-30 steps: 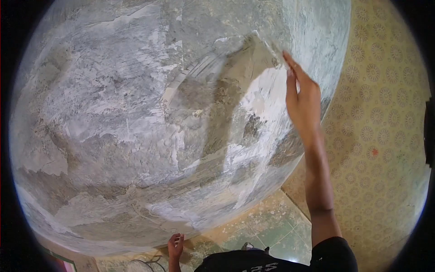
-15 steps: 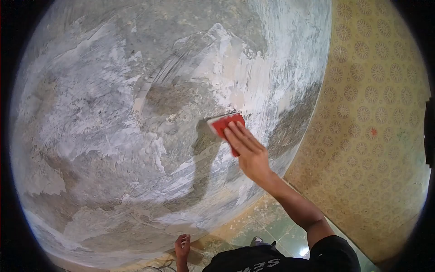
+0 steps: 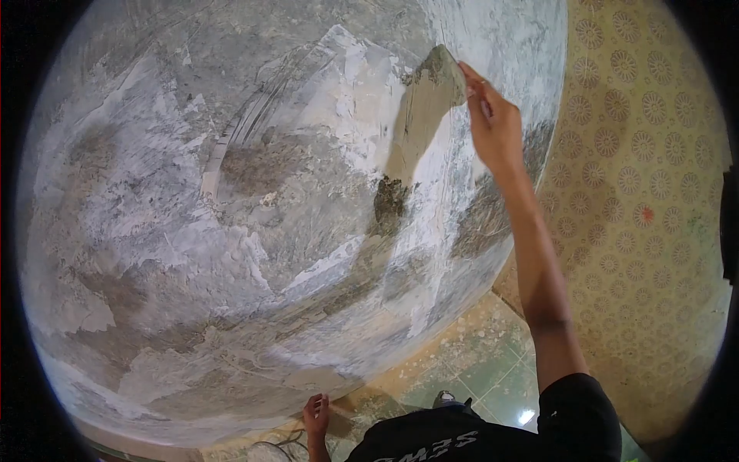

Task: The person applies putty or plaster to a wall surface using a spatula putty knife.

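Note:
My right hand is raised at the upper right of a patchy grey and white plastered surface. Its fingers are closed on the edge of a flat scraper, whose grey-brown face shows while its red side is out of sight. Below the scraper, a long shadow crosses the plaster, with a dark rough patch along it. My left hand hangs low near the bottom edge, fingers loosely curled and apart, with nothing visible in them.
A yellowish surface with round flower patterns borders the plaster on the right. Green floor tiles with pale debris lie below. Part of a cable shows near my left hand.
My right hand has moved up and to the right, and the scraper has turned so its red side no longer shows. A dark patch now shows lower on the plaster. My left hand has barely moved.

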Available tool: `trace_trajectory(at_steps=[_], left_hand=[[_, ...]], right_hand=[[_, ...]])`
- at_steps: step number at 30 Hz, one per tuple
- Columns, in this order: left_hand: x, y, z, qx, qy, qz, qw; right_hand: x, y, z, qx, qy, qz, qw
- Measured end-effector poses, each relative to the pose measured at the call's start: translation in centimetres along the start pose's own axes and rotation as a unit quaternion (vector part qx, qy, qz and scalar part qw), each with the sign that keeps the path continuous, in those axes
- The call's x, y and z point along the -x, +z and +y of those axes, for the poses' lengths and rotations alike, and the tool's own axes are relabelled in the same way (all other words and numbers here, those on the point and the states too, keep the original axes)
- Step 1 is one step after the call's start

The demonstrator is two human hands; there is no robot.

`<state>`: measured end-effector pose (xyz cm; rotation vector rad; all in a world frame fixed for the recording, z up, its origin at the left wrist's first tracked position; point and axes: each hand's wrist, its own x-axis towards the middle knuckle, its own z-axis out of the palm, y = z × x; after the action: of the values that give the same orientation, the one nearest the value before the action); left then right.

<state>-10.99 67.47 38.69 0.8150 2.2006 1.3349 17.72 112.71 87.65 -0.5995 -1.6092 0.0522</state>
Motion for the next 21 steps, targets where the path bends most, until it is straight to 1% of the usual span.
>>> trace_trajectory(at_steps=[2, 3, 4, 5, 6, 7, 8, 9, 10, 12, 13, 14, 15, 17, 18, 19, 20, 21], left_hand=[[0.4, 0.1, -0.2, -0.009, -0.003, -0.011, 1.0], [0.5, 0.4, 0.0, -0.01, -0.003, -0.011, 1.0], [0.6, 0.8, 0.3, 0.013, -0.007, -0.019, 1.0], [0.7, 1.1, 0.6, 0.037, -0.011, -0.027, 0.999], [0.5, 1.4, 0.8, 0.036, -0.012, -0.029, 0.999], [0.2, 1.8, 0.9, 0.014, -0.013, -0.029, 0.999], [0.0, 2.2, 1.0, -0.007, -0.014, -0.03, 0.999], [-0.4, 2.6, 1.2, -0.009, -0.014, -0.032, 0.999], [-0.8, 2.9, 1.4, -0.013, -0.009, -0.039, 0.999], [-1.5, 3.1, 2.1, -0.02, -0.001, -0.048, 0.999], [-1.7, 3.2, 2.6, -0.013, 0.009, -0.051, 0.999], [-1.9, 3.2, 2.9, -0.006, 0.019, -0.054, 0.998], [-2.0, 3.1, 3.2, -0.007, 0.02, -0.054, 0.998], [-2.2, 3.1, 3.6, -0.007, 0.031, -0.062, 0.998], [-2.3, 3.0, 3.5, -0.005, 0.03, -0.061, 0.998], [-2.3, 2.9, 3.3, -0.009, 0.021, -0.06, 0.998], [-2.1, 2.7, 3.0, -0.015, 0.011, -0.06, 0.998], [-1.8, 2.6, 3.0, -0.015, 0.008, -0.059, 0.998]], right_hand=[[1.6, 1.3, -1.9, 0.059, 0.006, -0.013, 0.998], [2.6, 2.4, -2.0, 0.076, -0.009, -0.016, 0.997], [3.8, 3.8, -2.4, 0.04, -0.073, 0.031, 0.996], [5.1, 5.2, -2.2, 0.073, -0.13, 0.051, 0.987], [6.7, 5.8, -3.3, 0.105, -0.135, 0.029, 0.985], [8.3, 6.3, -4.8, 0.101, -0.119, 0.0, 0.988], [9.7, 6.6, -6.0, 0.107, -0.129, -0.03, 0.985], [11.2, 7.2, -6.2, 0.103, -0.169, -0.031, 0.98], [12.1, 6.7, -7.2, 0.078, -0.172, -0.056, 0.98], [13.0, 6.0, -7.6, 0.031, -0.187, -0.068, 0.98], [12.7, 5.2, -7.7, 0.032, -0.186, -0.066, 0.98], [12.4, 3.8, -7.7, -0.044, -0.099, -0.119, 0.987], [12.0, 2.6, -7.4, -0.119, -0.011, -0.17, 0.978], [10.8, 2.3, -3.7, -0.047, -0.026, -0.08, 0.995], [9.1, 0.9, -3.8, 0.01, 0.018, -0.072, 0.997], [7.4, 1.5, -2.1, -0.019, -0.041, 0.04, 0.998], [5.9, 0.7, -2.1, -0.01, -0.003, 0.04, 0.999], [4.6, 1.5, 0.5, 0.015, -0.059, 0.074, 0.995]])
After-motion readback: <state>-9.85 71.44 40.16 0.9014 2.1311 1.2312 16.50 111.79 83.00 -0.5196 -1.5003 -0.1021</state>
